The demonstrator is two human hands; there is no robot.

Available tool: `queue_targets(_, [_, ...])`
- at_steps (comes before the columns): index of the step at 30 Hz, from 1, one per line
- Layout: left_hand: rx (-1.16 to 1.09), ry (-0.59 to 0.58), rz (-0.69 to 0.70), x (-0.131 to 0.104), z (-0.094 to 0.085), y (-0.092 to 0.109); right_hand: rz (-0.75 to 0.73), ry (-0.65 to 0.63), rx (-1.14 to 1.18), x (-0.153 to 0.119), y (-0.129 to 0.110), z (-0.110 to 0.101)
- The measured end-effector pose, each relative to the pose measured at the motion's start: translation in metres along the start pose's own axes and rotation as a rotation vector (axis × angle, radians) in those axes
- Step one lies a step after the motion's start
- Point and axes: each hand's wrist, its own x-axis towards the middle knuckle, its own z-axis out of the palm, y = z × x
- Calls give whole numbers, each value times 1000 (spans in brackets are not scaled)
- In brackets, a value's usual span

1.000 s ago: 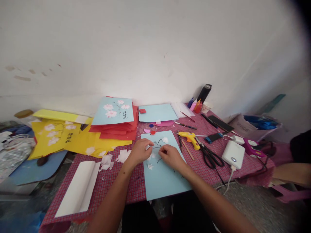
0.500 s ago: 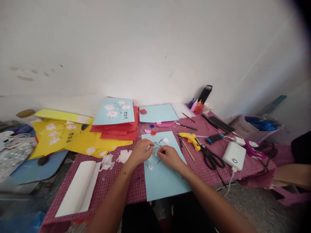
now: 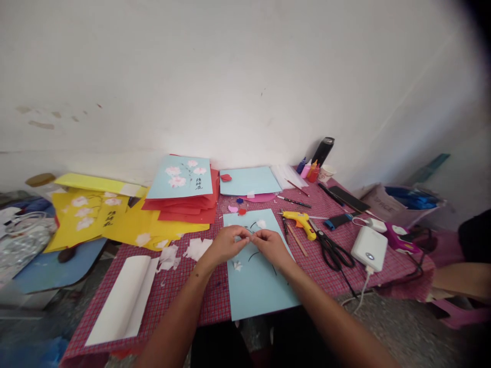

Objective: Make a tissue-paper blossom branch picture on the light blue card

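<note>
My left hand (image 3: 230, 243) and my right hand (image 3: 270, 247) meet fingertip to fingertip above a light blue sheet (image 3: 261, 294). Both are closed in a pinch on a small piece of white tissue paper, which the fingers now mostly hide. Dark curved strokes run across the sheet. One white paper blossom (image 3: 261, 224) lies on its upper part, and a crumpled white bit (image 3: 238, 266) is at its left, below my left hand. Torn white tissue pieces (image 3: 197, 248) rest on the cloth left of the sheet.
Right of the sheet lie a yellow glue gun (image 3: 301, 223), black scissors (image 3: 333, 250) and a white power bank (image 3: 370, 248). A blue flower card (image 3: 180, 176) tops a red paper stack at back left. White folded paper (image 3: 118, 301) lies front left. Paint bottles (image 3: 312, 170) stand at the back.
My hands have come together from slightly apart, and their fingertips now touch. The white paper that showed at the fingers is now mostly covered.
</note>
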Motion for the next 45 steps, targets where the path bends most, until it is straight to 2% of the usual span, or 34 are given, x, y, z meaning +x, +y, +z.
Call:
queue_targets(4, [-57,33,-16,0,-1,-2,-104,25,33,-5,-2,-6])
queue_targets(9, [-115,10,-45,-1,-1,1,-174,-35,23,-11,-3,-5])
queue_targets(17, [-104,-41,-34,0,0,2,-107,17,105,-14,-1,3])
queue_targets(21, [-107,-64,-36,-1,2,1,-58,53,72,-16,2,2])
queue_targets(24, [-63,-29,-26,-1,5,-4,-54,97,-46,-14,5,-8])
queue_targets(27, [120,9,56,0,8,-12,-78,193,-312,-7,4,-25])
queue_targets(31, [350,-42,164,-1,11,-18,-73,192,-694,2,-1,-38])
queue_targets(37, [475,-110,200,-2,12,-15,-77,167,-960,10,-3,-25])
queue_targets(45, [500,-119,228,-1,15,-18,-41,190,-1083,18,-3,-20])
